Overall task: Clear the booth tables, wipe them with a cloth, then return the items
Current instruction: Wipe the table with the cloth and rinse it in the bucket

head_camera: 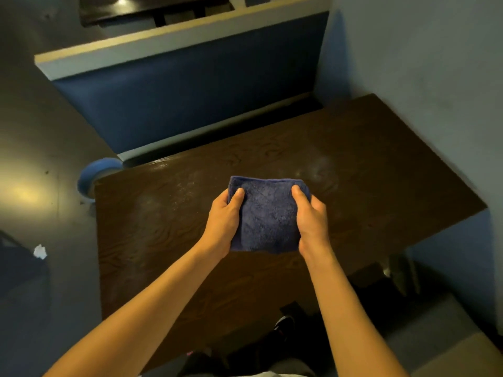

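Head view shows no legible writing or brand on anything. One folded blue cloth [268,216] is held between two hands over the middle of one dark wood-grain booth table [367,164]; whether its underside touches the tabletop cannot be told from this angle. The left hand [224,221] grips the cloth's left edge, thumb on top and fingers tucked beneath; the right hand [311,219] grips the right edge the same way. Faint pale smears mark the tabletop just beyond the cloth. One blue padded booth backrest [190,96] stands past the table's far edge, and one blue bucket [94,174] sits on the floor by the table's far left corner. One crumpled white scrap [40,251] lies at the left.
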